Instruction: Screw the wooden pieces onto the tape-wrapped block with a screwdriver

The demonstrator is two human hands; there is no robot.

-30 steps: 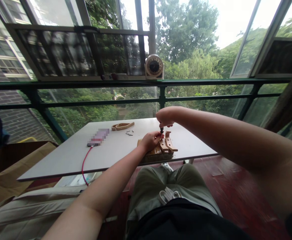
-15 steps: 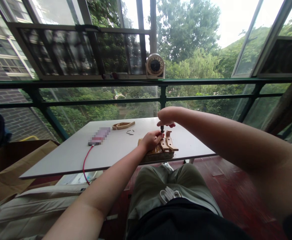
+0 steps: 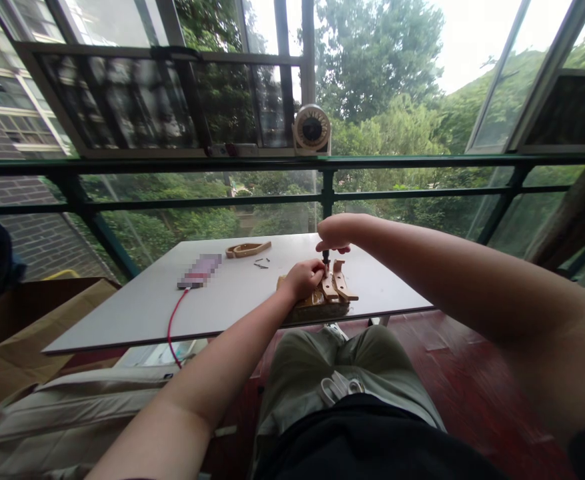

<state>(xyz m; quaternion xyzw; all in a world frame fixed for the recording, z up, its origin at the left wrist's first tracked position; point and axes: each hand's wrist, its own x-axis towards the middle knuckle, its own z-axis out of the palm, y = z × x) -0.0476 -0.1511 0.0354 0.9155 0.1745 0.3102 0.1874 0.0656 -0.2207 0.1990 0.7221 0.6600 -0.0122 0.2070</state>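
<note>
My right hand (image 3: 339, 235) is wrapped over the top of a screwdriver (image 3: 326, 256), which stands upright with its dark shaft pointing down. Below it, my left hand (image 3: 306, 277) is closed, its fingertips at the upper end of a curved wooden piece with holes (image 3: 329, 288). The screwdriver's tip is hidden by those fingertips, and any screw there is too small to make out. A second wooden piece (image 3: 340, 283) of like shape lies just to the right. Both rest on a brown, shiny block (image 3: 317, 310) at the table's front edge.
On the white table (image 3: 132, 323) lie several screws (image 3: 261, 264), a curved wooden frame (image 3: 247, 250) and a blurred-out phone-like device (image 3: 199, 272) with a red cable (image 3: 170, 327). A round fan (image 3: 313, 130) stands by the green railing (image 3: 422, 162). A paper bag (image 3: 37, 320) is at left.
The view has shifted very slightly. Both hands keep their places, with the screwdriver still upright between them.
</note>
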